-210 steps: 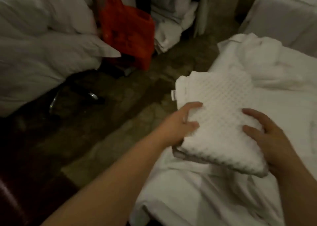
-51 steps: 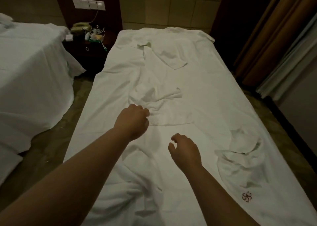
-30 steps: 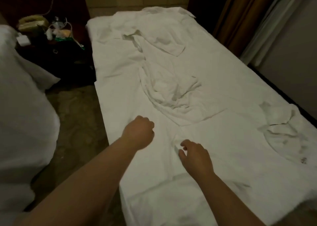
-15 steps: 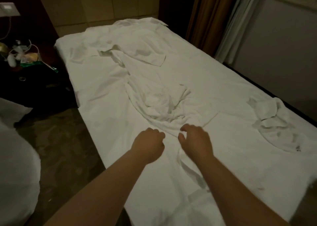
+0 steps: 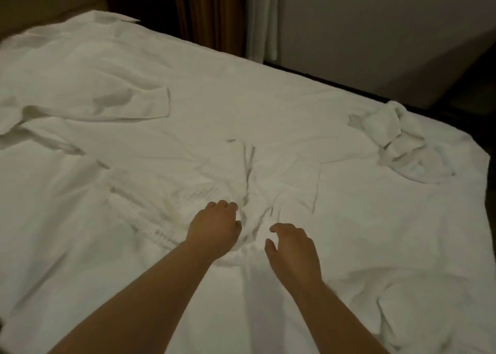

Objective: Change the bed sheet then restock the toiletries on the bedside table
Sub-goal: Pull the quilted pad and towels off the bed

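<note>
A white sheet (image 5: 268,98) covers the bed. On its middle lies a rumpled white cloth (image 5: 171,206) with a waffle texture, bunched into folds near my hands. My left hand (image 5: 214,230) has its fingers curled into that bunch and grips the fabric. Just to the right, my right hand (image 5: 292,249) hovers over the cloth with fingers spread and loosely bent, holding nothing. A flat folded piece of white linen (image 5: 126,104) lies toward the head of the bed. The bedside table and toiletries are out of view.
A crumpled white towel (image 5: 402,144) sits near the bed's far right edge. Brown and pale curtains (image 5: 222,15) hang behind the bed beside a plain wall (image 5: 375,31). Dark floor shows beyond the right edge.
The view has swung right, so the bedside table has left the frame. Both hands have moved forward to the bunched cloth; my right hand has opened its fingers.
</note>
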### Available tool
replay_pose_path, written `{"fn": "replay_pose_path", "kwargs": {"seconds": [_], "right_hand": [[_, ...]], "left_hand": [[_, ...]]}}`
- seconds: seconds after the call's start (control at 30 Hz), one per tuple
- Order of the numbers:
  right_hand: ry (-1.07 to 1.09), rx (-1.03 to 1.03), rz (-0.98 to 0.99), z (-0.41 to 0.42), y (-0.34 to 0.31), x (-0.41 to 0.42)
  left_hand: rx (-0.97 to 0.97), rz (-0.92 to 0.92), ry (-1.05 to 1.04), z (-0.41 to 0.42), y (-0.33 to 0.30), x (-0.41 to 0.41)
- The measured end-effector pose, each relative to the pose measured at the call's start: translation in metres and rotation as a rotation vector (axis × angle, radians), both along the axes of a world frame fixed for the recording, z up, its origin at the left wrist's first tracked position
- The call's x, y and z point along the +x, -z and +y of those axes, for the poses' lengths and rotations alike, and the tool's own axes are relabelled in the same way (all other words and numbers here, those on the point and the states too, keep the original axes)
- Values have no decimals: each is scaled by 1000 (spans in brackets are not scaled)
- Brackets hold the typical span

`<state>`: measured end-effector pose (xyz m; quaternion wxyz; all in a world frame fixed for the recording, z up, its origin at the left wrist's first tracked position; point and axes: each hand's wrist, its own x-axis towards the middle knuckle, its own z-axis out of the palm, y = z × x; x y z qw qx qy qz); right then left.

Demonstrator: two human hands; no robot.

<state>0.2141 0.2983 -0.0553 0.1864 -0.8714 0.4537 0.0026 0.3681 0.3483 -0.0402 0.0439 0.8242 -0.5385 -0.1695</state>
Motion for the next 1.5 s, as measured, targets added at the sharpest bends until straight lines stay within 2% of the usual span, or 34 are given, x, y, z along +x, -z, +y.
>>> {"fn": "replay_pose_path", "kwargs": {"seconds": [0.13,0.2,0.33,0.5,0.6,0.7,0.8,0.97,1.1,1.23,1.3,1.4,1.43,1.5], "right_hand": [[144,-28,-55,-59,49,29],[188,11,11,-95,68,46],[350,35,112,-177,106,62],[648,140,97,-245,139,76],[764,115,125,-264,145,82],[859,126,20,-273,148,88],[947,137,-125,-272,148,84],[887,18,-156,-266,132,74],[893,-11,-209,-258,112,68],[840,-44,-214,-227,103,56],[783,-4,-206,-207,98,49],[705,45,-131,-194,81,40],[679,-5,-80,-199,75,36],[662,-222,73,-215,57,30]], "left_hand": [[-8,-36,54,-66,39,31],[26,-56,46,-98,58,57],[119,-17,-100,-163,99,108],[244,63,-286,-231,135,146],[252,81,-213,-264,146,155],[297,11,-3,-287,152,154],[302,-132,76,-296,152,155],[413,-12,136,-288,119,171],[577,-85,234,-260,90,198],[625,-62,218,-225,78,221],[586,-146,217,-215,72,226],[310,-345,133,-224,55,221],[206,-387,85,-232,46,214],[-13,-350,-3,-251,29,197]]}}
